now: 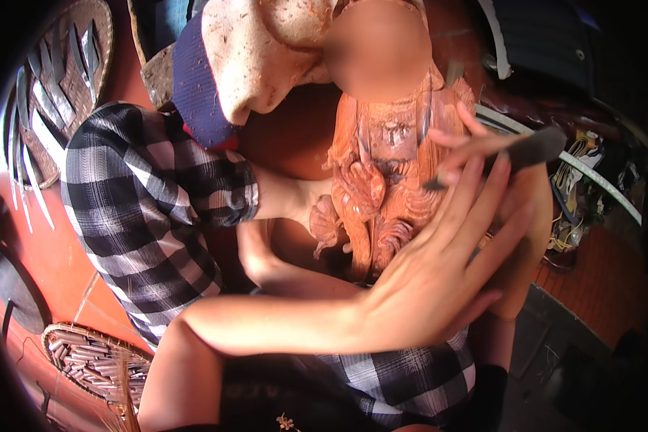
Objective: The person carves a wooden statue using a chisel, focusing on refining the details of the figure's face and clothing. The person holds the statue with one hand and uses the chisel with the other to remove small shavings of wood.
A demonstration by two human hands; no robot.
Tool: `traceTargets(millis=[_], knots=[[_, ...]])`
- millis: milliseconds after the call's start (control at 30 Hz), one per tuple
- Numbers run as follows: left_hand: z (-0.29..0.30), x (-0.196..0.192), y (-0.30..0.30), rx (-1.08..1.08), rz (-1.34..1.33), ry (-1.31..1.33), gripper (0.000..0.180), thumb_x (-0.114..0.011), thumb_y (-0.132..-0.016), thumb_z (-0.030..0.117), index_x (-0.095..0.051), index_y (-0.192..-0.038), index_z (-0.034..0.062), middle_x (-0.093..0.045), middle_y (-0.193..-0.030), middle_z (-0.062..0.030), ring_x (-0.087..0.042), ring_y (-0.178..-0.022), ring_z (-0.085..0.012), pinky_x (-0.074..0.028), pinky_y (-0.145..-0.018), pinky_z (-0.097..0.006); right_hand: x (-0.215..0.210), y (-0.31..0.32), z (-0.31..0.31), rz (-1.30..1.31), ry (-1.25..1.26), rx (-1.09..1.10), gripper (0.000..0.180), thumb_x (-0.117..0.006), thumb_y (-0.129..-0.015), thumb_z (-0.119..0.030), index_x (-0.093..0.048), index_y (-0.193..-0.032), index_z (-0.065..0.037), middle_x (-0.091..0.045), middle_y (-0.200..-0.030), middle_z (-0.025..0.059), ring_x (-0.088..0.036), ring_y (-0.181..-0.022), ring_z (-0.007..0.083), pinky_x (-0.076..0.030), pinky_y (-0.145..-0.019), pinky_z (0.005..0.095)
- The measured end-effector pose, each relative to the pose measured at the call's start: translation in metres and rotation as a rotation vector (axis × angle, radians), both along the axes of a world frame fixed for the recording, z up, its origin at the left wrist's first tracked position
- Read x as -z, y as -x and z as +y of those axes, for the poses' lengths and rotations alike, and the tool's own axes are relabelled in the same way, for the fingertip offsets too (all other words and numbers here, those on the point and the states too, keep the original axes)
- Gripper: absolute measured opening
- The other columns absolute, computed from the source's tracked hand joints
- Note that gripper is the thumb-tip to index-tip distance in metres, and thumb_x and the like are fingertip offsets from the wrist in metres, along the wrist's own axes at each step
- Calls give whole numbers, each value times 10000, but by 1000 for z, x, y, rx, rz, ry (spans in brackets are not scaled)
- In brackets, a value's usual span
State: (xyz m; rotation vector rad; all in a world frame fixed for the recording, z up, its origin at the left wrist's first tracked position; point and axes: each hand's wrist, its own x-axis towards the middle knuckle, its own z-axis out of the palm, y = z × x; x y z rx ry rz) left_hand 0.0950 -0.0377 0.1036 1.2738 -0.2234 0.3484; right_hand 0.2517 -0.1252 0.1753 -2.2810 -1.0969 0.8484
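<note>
A reddish carved wooden figure [396,183] with flowing folds stands upright before me; its head is blurred. My right hand [475,144], at the figure's right side, has its fingers around a dark-handled carving tool [536,150]. The tool's narrow end points left, close to the figure's front; contact cannot be made out. My left hand [435,270] reaches across from the left, fingers stretched out and spread. It overlaps the right hand and the tool, hiding part of both. Whether the left fingertips touch the handle is unclear.
My plaid-trousered leg [137,180] and bare foot [295,203] lie beside the figure. A woven tray [106,43] of metal blades is far left, a basket [47,338] of short brown rods lower left. Pale cloth [227,65] with shavings lies behind; tangled straps [579,183] lie right.
</note>
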Motion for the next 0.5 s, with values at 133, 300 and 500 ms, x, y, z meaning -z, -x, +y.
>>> traceTargets(millis=[133, 300, 500], knots=[[1, -3, -4, -22, -24, 3, 946, -782, -756, 157, -329, -1575, 20, -95, -1628, -390, -92, -1515, -589, -253, -1209, -633, 0, 9, 16, 72, -114, 195, 49, -759, -804, 49, -730, -831, 20, -747, -833, 87, -737, -1055, 374, -298, -1218, 606], [-2, -3, -11, -41, -23, 15, 947, -774, -770, 182, -317, -1582, 18, -85, -1616, -415, -90, -1511, -598, -240, -1211, -635, -1, 0, 11, 120, -55, 249, 77, -773, -792, 41, -742, -858, 17, -749, -826, 96, -734, -1058, 381, -284, -1218, 616], [-2, -5, 0, -25, -30, -42, 943, -782, -770, 202, -326, -1569, -6, -96, -1606, -428, -89, -1506, -608, -222, -1213, -642, -4, -14, -5, 12, 52, -188, 100, -749, -814, 38, -733, -912, 24, -739, -913, 108, -726, -1069, 385, -335, -1204, 592]])
